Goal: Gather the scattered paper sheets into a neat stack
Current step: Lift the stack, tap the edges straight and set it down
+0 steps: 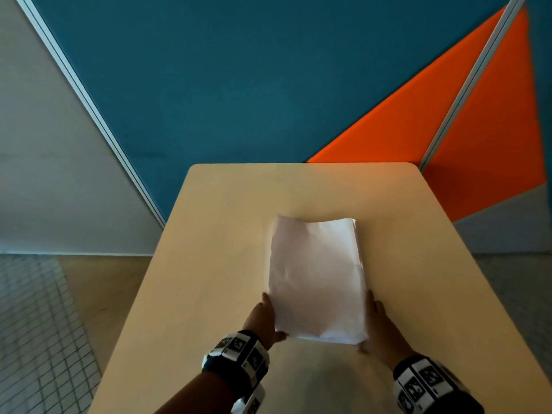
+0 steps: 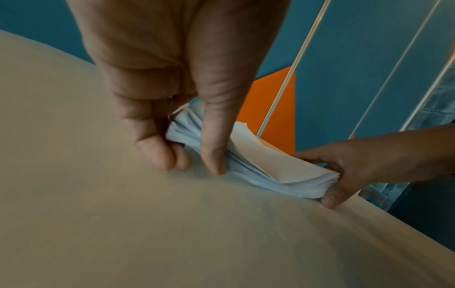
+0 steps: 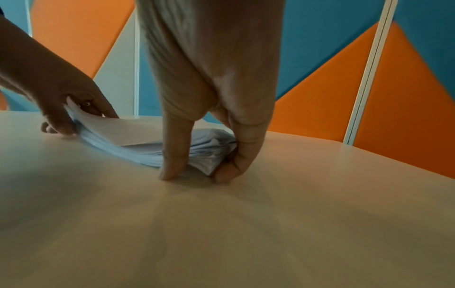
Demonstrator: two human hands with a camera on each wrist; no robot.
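The stack (image 1: 316, 279) lies on the surface (image 1: 215, 264) a little toward 6 o'clock of its middle, long edges running from 12 to 6, all sheets apparently gathered. The left hand (image 1: 263, 319) is at the stack's 7 o'clock corner and the right hand (image 1: 380, 327) at its 5 o'clock corner. In the wrist views each thumb presses the near short edge while the fingers (image 2: 157, 154) curl against a long edge, so both hands are clamped on the near corners of the paper, with fingertips touching the surface. The risk lies in that squeeze: the near end already fans and bows upward between the hands, and the top sheet (image 2: 278, 159) rides skewed, its corner lifted off the pile. I judge that pushing inward harder would buckle the sheets instead of squaring them. Letting go suddenly could let the bowed paper spring and slide apart. The far end at 12 o'clock is unheld, and its right edge shows slightly staggered sheets, so any twist from the near corners may splay it further. Lifting by these corners alone would probably let lower sheets slip out.
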